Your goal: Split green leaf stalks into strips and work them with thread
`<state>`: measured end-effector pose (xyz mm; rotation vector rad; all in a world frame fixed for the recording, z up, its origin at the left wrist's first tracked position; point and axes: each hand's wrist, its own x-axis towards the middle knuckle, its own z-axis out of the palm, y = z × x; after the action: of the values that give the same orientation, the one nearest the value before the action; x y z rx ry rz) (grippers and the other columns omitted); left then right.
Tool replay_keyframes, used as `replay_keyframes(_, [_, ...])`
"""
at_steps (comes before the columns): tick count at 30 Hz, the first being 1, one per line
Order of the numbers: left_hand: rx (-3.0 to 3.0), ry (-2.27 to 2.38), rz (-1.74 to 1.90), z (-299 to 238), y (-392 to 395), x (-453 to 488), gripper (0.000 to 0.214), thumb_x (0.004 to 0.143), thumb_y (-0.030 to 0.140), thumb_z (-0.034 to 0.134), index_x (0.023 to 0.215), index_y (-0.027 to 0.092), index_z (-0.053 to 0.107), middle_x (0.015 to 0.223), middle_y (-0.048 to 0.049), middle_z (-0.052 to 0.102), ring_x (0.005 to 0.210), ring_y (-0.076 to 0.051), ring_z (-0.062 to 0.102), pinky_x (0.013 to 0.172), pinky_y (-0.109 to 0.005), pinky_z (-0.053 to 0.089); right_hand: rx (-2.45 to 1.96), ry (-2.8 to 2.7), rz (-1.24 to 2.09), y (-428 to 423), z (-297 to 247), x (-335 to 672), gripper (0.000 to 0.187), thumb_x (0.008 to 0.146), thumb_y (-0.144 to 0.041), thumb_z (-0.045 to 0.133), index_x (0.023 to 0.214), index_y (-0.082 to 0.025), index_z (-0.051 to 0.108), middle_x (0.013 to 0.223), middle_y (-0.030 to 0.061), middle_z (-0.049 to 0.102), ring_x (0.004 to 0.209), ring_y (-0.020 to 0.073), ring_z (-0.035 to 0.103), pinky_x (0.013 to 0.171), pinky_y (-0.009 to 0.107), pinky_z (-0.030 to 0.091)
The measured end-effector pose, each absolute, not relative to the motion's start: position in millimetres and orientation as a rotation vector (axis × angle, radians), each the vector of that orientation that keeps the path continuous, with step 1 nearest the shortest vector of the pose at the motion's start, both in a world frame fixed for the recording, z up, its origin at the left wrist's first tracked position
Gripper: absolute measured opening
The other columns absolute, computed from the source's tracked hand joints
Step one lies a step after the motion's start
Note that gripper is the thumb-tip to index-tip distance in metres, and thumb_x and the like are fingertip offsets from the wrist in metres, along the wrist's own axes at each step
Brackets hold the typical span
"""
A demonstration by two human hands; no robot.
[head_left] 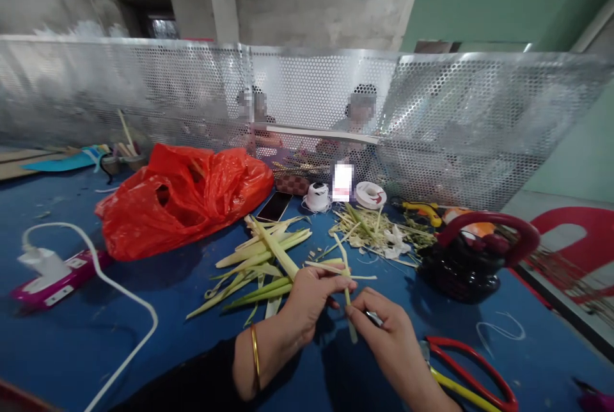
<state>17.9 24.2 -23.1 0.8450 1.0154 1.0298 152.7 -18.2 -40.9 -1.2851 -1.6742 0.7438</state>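
Observation:
Pale green plant-leaf strips (346, 265) cross each other between my two hands. My left hand (311, 293), with a gold bangle at the wrist, pinches the strips where they cross. Just to the right, my right hand (391, 329) is closed on the lower end of the upright strip. A small metallic object (374, 318) shows in its curled fingers; its kind is mostly hidden. Beside my left hand, a pile of long green leaves (259, 258) lies on the blue table (187, 354). Behind the hands is a heap of thin trimmings (367, 233).
To the left are a red plastic bag (192, 201) and a purple power strip (57, 284) with a white cable. A black pot-like object (463, 268) and a red-handled tool (474, 367) stand right. Phones and spools line the perforated screen (307, 79); two people sit beyond.

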Motion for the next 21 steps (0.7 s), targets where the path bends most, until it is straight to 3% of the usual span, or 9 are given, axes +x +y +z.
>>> replay_keyframes(6, [0.832, 1.014, 1.052, -24, 26, 17, 0.036, 0.057, 0.021, 0.078, 0.09, 0.01, 0.068, 0.068, -0.0068, 0.071, 0.06, -0.014, 0.063, 0.044, -0.018, 0.038, -1.219, -1.79, 0.79, -23, -33, 150, 0.032, 0.086, -0.024, 0.052, 0.056, -0.019, 0.045, 0.064, -0.0012, 0.05, 0.063, 0.0129, 0.049, 0.059, 0.023, 0.036])
replay_keyframes(12, [0.889, 0.964, 0.897, -21, 28, 13, 0.039, 0.06, 0.026, 0.076, 0.095, 0.012, 0.066, 0.072, -0.0058, 0.071, 0.06, -0.015, 0.066, 0.038, -0.017, 0.032, -1.319, -1.61, 0.447, -14, -27, 168, 0.028, 0.089, -0.037, 0.052, 0.068, -0.019, 0.058, 0.067, 0.0008, 0.054, 0.065, 0.0155, 0.049, 0.061, 0.026, 0.037])
replay_keyframes(16, [1.009, 0.872, 0.629, -19, 23, 11, 0.035, 0.064, 0.03, 0.073, 0.094, 0.013, 0.068, 0.074, -0.0051, 0.07, 0.06, -0.014, 0.066, 0.038, -0.016, 0.029, -1.385, -1.359, 0.794, 0, -23, 179, 0.031, 0.078, -0.048, 0.061, 0.075, -0.018, 0.066, 0.07, 0.0032, 0.062, 0.067, 0.0184, 0.054, 0.063, 0.028, 0.042])
replay_keyframes(21, [1.045, 0.818, 0.541, -23, 20, 12, 0.044, 0.073, 0.053, 0.065, 0.087, 0.012, 0.068, 0.074, -0.0071, 0.069, 0.055, -0.011, 0.061, 0.042, -0.018, 0.03, -1.303, -1.194, 1.031, 4, -21, 173, 0.034, 0.068, -0.049, 0.07, 0.063, -0.017, 0.065, 0.053, -0.0016, 0.053, 0.054, 0.0141, 0.047, 0.055, 0.026, 0.04])
